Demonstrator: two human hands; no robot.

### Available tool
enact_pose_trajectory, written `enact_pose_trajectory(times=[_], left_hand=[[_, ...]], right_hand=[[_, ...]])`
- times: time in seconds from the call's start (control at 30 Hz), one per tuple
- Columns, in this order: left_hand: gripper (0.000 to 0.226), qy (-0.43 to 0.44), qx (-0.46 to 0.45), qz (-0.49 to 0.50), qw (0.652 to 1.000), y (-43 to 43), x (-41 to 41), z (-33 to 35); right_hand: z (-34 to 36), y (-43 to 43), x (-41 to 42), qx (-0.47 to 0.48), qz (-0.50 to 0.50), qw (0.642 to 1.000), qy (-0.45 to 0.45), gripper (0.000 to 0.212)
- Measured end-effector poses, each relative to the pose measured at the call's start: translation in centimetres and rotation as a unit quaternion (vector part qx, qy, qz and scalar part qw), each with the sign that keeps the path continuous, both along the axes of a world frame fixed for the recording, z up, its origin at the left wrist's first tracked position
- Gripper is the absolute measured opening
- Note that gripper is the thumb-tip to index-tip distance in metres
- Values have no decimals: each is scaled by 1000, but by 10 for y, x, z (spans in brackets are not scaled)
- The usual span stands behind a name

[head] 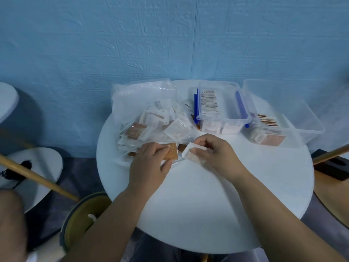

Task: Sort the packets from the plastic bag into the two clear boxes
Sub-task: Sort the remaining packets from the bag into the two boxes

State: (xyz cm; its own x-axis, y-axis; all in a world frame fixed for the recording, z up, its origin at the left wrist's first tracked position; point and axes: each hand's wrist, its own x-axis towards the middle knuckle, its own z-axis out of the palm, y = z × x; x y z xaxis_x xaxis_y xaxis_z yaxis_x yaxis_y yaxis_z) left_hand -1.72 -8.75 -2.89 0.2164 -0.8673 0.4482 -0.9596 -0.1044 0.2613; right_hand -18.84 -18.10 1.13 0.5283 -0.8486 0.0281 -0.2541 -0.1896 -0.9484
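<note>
Just in front of bag mouth: gripping a brown packet in left hand, fingers curled over it. Slightly right of that, also in front of bag: pinching a white packet in right hand, fingertips closed on it. Held apart, one colour per hand, probably to split kinds before dropping. Behind hands: bag lying open on table, stuffed with mixed packets, so plenty left to sort. Right of bag: box with blue clips, holding white packets stood on edge. Further right of bag: second box, holding brown packets.
</note>
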Motion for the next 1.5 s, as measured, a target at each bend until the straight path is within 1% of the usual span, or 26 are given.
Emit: enact_pose_trajectory(times=[0.07,0.17,0.3,0.33,0.4,0.47,0.5,0.53,0.6,0.63,0.67,0.7,0.73,0.77,0.83,0.9,0.93,0.97,1.03,1.07,1.17,1.27,1.37,1.43,1.5], left_hand=[[23,-12,-35,-15,999,3,-2,0],[28,-3,-80,-41,996,5,-4,2],[33,59,-127,6,990,6,-6,14],[32,91,-144,24,985,6,-7,20],[31,186,-172,60,966,8,-14,34],[30,291,-153,97,939,8,-23,44],[26,336,-138,111,925,7,-27,46],[22,384,-130,114,907,6,-32,48],[22,493,-129,96,855,7,-40,49],[19,538,-123,83,830,9,-43,48],[11,549,-107,71,826,11,-44,46],[5,531,-85,64,841,13,-44,44],[8,494,-65,65,865,16,-42,41],[12,450,-54,74,888,17,-38,38],[16,364,-55,92,925,15,-27,36],[20,295,-57,94,949,10,-16,40],[21,267,-59,90,958,6,-10,43],[22,241,-67,85,964,1,-4,46],[24,213,-88,88,969,-9,5,53],[25,211,-93,96,968,-13,9,57],[27,218,-89,112,965,-26,15,60],[25,231,-101,108,962,-33,16,57],[23,246,-112,109,957,-32,14,55],[23,259,-115,109,953,-29,13,54],[25,264,-116,109,951,-27,12,54]], right_hand=[[-2,-2,3,17,-12,1000,-9,16],[-6,-4,4,62,-19,997,-40,15],[-4,-3,1,108,-11,991,-82,15],[-2,-2,0,111,-7,989,-97,15],[3,-1,-3,99,-3,987,-129,15],[9,2,0,85,8,983,-161,18],[11,5,4,80,13,982,-171,20],[11,8,10,76,18,981,-175,22],[11,15,21,65,21,983,-172,22],[9,18,25,60,18,984,-168,21],[7,20,28,57,13,985,-164,20],[4,21,29,52,8,987,-154,18],[1,21,30,37,2,990,-133,17],[-2,21,29,7,-4,995,-102,16],[-9,19,25,-77,1,996,-36,13],[-17,17,22,-182,40,982,29,8],[-20,16,20,-239,62,967,65,13],[-21,14,20,-285,83,950,101,23],[-23,8,21,-324,116,927,151,41],[-21,4,24,-325,126,922,165,43],[-14,-8,35,-316,136,916,207,41],[-10,-17,49,-304,104,910,261,47],[-10,-17,62,-282,67,909,299,60],[-10,-17,67,-277,44,912,299,65],[-8,-16,68,-277,30,916,288,63]])
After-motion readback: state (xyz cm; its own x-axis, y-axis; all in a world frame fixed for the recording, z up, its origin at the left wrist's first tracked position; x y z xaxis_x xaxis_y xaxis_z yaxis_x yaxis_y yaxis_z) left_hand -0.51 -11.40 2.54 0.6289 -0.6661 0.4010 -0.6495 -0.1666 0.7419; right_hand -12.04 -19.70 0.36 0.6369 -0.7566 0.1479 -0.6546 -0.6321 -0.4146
